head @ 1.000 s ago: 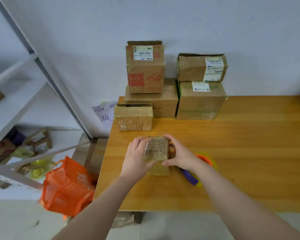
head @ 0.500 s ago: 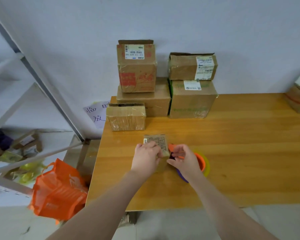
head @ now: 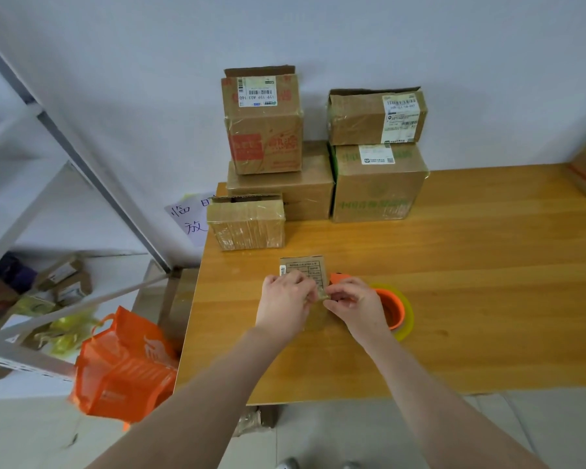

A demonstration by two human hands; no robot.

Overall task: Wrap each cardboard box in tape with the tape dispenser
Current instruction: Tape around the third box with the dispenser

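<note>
Item: small box (head: 303,267), flat on the bench (head: 487,282), in front of the stacked boxes (head: 376,184).
Left hand (head: 286,299): fingers curled, holding the box's near edge.
Right hand (head: 356,306): fingers pinching what looks like the tape end (head: 322,296).
Tape dispenser (head: 391,308): just beside my right hand.
Change: a second ago I clasped the box with both hands. I judge the wrap barely begun.

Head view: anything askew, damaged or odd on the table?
Only minor things. The red-printed box on top of the left stack sits slightly skewed on the box below, and its top flap sticks up unsealed. The top right box also has a lifted flap. Nothing is spilled.
</note>
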